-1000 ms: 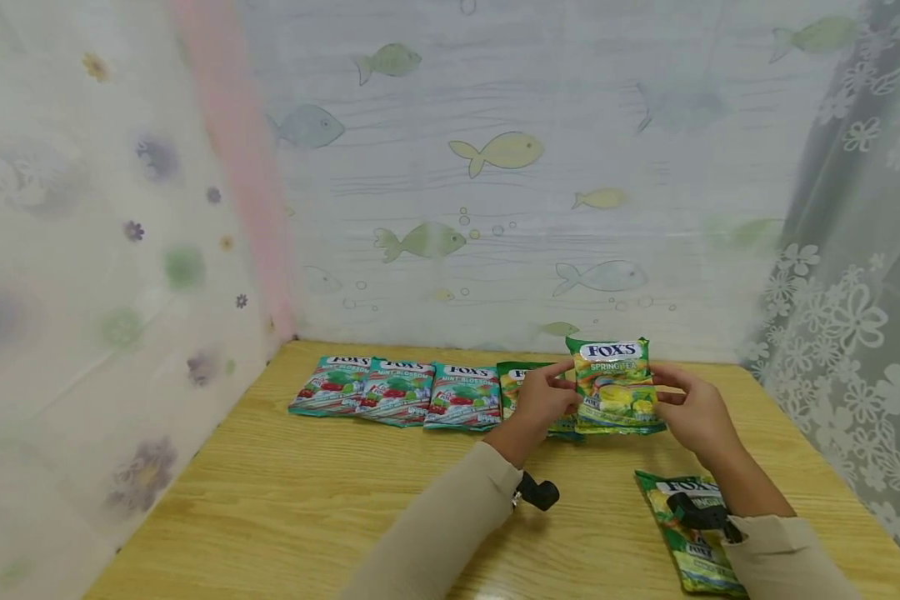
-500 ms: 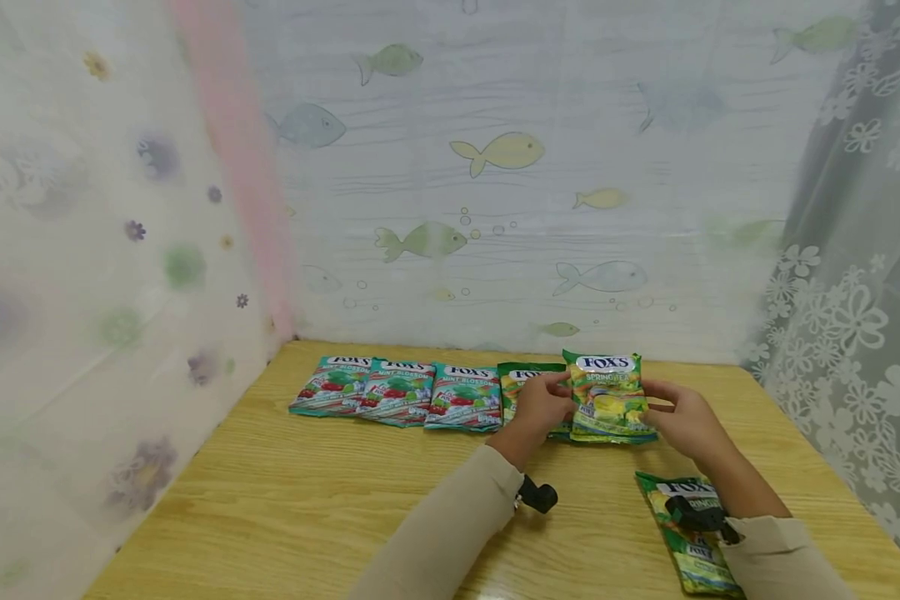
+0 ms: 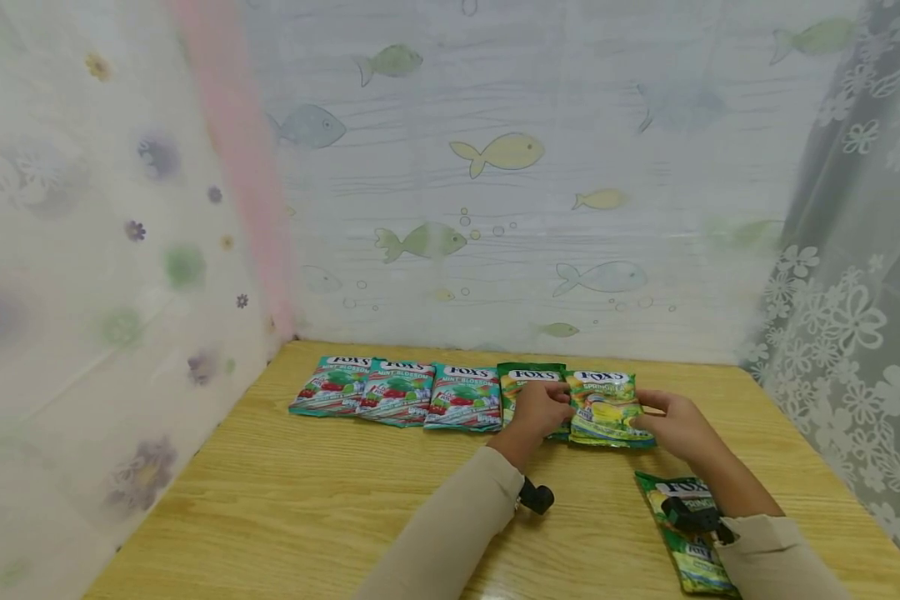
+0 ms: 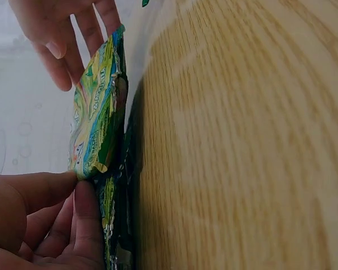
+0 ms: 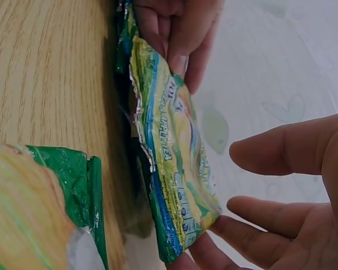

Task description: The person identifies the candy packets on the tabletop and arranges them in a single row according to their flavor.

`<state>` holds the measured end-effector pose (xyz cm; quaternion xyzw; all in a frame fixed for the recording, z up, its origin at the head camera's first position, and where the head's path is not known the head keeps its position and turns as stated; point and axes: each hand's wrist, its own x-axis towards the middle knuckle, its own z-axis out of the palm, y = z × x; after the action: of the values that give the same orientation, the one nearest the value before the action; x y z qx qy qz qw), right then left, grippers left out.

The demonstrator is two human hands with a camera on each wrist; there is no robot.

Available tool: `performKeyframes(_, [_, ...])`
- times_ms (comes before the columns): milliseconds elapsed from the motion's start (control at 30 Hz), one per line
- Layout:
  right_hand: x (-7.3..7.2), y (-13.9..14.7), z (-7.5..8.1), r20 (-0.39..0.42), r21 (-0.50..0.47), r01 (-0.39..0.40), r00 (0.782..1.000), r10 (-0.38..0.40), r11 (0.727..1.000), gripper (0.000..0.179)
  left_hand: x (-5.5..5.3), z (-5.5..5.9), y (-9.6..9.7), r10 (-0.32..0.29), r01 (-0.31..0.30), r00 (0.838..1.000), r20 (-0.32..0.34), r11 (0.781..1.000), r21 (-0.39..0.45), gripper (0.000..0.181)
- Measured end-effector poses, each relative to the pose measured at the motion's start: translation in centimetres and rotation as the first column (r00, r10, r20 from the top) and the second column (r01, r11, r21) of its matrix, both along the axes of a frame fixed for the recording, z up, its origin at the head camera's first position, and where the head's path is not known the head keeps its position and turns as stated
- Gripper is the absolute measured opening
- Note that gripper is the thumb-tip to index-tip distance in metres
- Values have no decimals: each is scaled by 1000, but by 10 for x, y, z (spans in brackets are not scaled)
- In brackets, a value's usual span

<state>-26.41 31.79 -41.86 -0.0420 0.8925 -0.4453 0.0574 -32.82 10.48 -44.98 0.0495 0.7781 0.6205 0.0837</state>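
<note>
A green and yellow FOX'S Spring Tea candy bag (image 3: 603, 408) lies at the right end of a row, near the table surface. My left hand (image 3: 537, 412) pinches its left edge between thumb and finger, as the left wrist view shows on the bag (image 4: 98, 112). My right hand (image 3: 678, 425) is at its right edge; in the right wrist view the thumb (image 5: 281, 149) is off the bag and the fingertips touch its edge from beneath. Another Spring Tea bag (image 3: 532, 375) lies partly hidden behind my left hand.
Several teal Mint Blossom bags, among them the middle one (image 3: 396, 392), continue the row leftward, overlapping slightly. One more Spring Tea bag (image 3: 690, 550) lies near the front right, partly under my right forearm. The wooden table (image 3: 307, 500) meets a fish-patterned curtain (image 3: 495, 208) behind.
The Spring Tea bag has come down from a raised, upright pose to lie nearly flat beside the row. Both hands have lowered with it, and the right thumb has come away.
</note>
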Motion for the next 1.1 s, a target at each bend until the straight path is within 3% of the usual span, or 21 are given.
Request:
performKeyframes(533, [0, 4, -5, 20, -25, -42, 999, 43, 999, 73, -2, 0, 3, 19, -19, 1000, 12, 999, -39, 29])
performKeyframes(1100, [-3, 6, -10, 61, 5, -29, 998, 29, 1000, 70, 0, 4, 2, 20, -20, 1000, -7, 996, -82, 27])
